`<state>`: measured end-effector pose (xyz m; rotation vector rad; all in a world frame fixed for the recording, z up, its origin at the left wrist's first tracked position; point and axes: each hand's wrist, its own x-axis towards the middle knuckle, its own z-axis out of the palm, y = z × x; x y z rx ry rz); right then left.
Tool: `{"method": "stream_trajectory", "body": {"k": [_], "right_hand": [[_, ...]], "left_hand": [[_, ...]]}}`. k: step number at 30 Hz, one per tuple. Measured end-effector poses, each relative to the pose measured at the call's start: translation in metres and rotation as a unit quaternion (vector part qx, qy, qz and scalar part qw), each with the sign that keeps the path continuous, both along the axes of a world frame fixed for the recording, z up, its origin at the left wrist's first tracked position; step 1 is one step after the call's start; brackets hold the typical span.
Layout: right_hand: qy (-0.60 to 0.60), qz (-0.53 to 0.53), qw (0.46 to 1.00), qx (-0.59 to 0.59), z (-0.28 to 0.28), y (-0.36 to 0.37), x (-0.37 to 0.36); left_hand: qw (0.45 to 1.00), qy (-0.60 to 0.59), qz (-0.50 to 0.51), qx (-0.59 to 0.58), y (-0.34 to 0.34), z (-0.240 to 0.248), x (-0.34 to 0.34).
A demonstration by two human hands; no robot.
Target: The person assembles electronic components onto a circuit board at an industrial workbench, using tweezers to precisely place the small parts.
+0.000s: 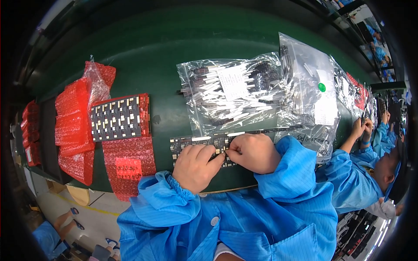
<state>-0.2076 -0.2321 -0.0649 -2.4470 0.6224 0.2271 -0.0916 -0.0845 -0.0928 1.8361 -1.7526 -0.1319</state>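
Observation:
A dark panel of small circuit boards (177, 147) lies flat on the bench right in front of me. My left hand (197, 167) rests over its left part, fingers curled, thumb reaching toward the middle. Just beside it, my right hand (256, 152) is closed, with thumb and forefinger pinched low at the panel. The fingertips of both hands nearly meet there. Whatever sits between them is too small or hidden to make out. Behind the panel lies a clear bag (204, 93) full of thin black-and-white strip parts.
To the left, stacked circuit board panels (115, 119) lie on red bubble wrap (128, 150), near more red bubble bags (72, 126). Another clear bag (300, 74) stands at the right. A co-worker (352, 182) in blue works close by on my right. The green bench (161, 43) extends behind.

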Motion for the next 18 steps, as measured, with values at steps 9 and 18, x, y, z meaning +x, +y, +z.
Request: {"method": "stream_trajectory", "body": {"k": [9,18], "right_hand": [[-0.012,0.006,1.000,0.000,-0.0011,-0.0009,0.0007],[0.008,0.007,1.000,0.013,0.0015,-0.0033,0.0041]], "left_hand": [[1.000,0.008,0.000,0.004,-0.0002,-0.0004,0.0003],[1.000,-0.002,-0.013,0.025,-0.0002,0.0007,0.0033]]}}
